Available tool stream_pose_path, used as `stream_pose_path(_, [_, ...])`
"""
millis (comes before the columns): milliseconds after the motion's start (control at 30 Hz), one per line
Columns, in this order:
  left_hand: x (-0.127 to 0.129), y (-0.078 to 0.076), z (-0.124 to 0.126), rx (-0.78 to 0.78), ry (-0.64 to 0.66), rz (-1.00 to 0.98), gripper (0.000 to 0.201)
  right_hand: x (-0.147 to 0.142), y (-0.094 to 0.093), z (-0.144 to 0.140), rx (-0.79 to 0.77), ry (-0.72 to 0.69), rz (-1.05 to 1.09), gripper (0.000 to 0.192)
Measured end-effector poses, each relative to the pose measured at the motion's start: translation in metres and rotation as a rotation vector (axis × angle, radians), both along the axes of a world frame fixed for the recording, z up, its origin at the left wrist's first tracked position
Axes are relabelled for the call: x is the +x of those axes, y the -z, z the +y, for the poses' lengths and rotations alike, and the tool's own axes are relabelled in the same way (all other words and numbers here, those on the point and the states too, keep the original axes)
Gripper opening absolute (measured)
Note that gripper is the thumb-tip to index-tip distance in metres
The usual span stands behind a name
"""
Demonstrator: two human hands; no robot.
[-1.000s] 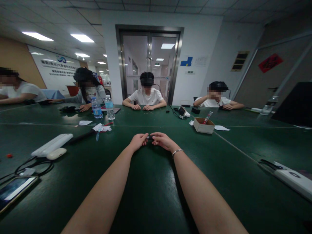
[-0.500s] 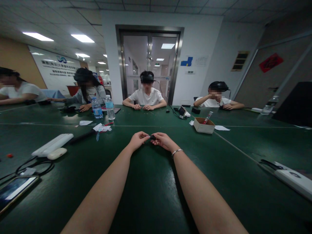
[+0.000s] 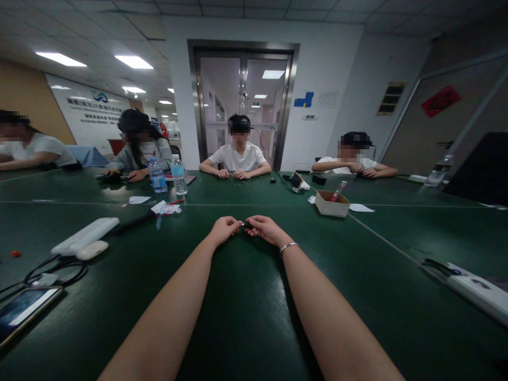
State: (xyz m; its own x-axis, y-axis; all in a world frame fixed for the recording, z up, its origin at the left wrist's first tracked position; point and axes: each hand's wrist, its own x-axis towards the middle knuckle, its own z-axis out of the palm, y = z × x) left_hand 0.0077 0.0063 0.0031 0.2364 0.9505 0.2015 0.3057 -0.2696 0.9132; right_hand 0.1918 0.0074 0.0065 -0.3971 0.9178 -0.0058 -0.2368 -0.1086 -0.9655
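Observation:
Both my forearms stretch out over the dark green table [image 3: 246,296]. My left hand [image 3: 224,229] and my right hand [image 3: 265,228] meet at the table's middle. Between their fingertips they pinch a small black object [image 3: 247,225], too small to identify. A thin pale piece shows at its left end, by my left fingers. A silver bracelet [image 3: 288,246] circles my right wrist. Both hands rest low, close to the tabletop.
A white power strip [image 3: 84,235], a white mouse [image 3: 91,250], cables and a phone [image 3: 21,309] lie at left. A cardboard box [image 3: 332,203] sits right of centre, another white power strip [image 3: 476,291] at far right. Two water bottles [image 3: 169,176] stand further back. Several people sit across the table.
My hands have barely shifted; the fingers have adjusted slightly around the small black object. The person at back right has lowered a hand from the face to the table.

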Motion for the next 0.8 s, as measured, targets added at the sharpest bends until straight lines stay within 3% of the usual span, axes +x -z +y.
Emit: stream_pose_path(800, [-0.0008,0.0,0.0029,-0.064,-0.02,0.033,0.051,0.0021,-0.0037,-0.0039,0.03,-0.033,-0.025,0.016])
